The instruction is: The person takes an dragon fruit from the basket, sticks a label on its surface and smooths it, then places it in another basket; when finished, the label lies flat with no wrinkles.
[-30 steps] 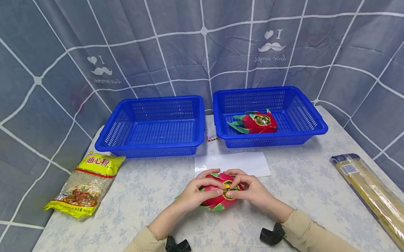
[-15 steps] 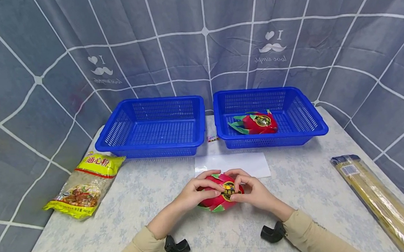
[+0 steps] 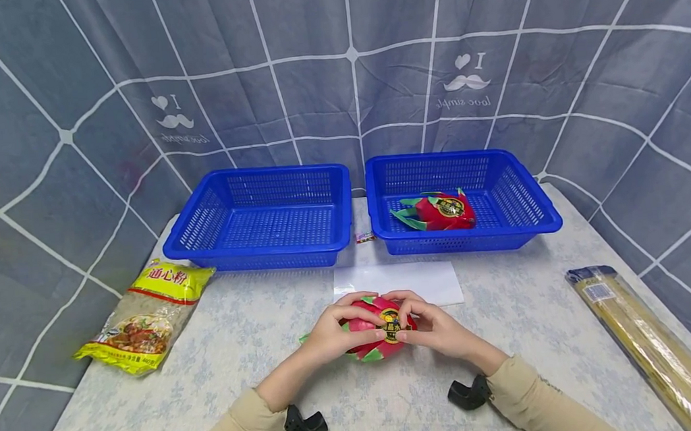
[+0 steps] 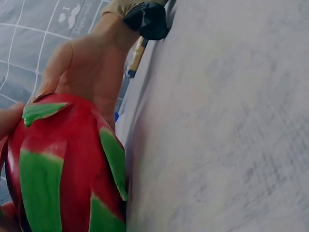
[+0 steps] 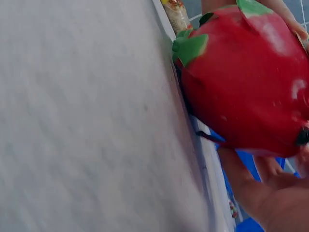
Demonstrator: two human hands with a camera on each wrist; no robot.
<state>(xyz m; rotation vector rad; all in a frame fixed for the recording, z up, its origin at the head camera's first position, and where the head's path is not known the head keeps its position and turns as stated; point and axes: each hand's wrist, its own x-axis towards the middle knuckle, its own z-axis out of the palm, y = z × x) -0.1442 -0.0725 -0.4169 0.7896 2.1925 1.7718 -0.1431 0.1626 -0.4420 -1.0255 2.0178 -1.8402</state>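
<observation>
A red dragon fruit [image 3: 363, 325] with green-tipped scales lies on the table before me. It bears a round black and gold label [image 3: 391, 323]. My left hand [image 3: 337, 328] curls round its left side, thumb and forefinger reaching the label. From the right, my right hand [image 3: 433, 327] grips the fruit, its fingertips at the label's right edge; whether the label is lifted there I cannot tell. The left wrist view has the green-scaled side of the fruit [image 4: 77, 159] close up, with the right palm beyond. Smooth red skin of the fruit [image 5: 241, 82] fills much of the right wrist view.
Two blue baskets [image 3: 257, 253] stand at the back; the right basket [image 3: 463, 239] has another labelled dragon fruit [image 3: 445, 211] in it. A white sheet [image 3: 399, 280] lies just behind my hands. A bag of pasta [image 3: 146, 316] is at left, a long pack of noodles [image 3: 647, 334] at right.
Both hands stay round the dragon fruit, with small shifts of the thumbs and fingers over the label. The fruit has turned slightly; nothing else has moved.
</observation>
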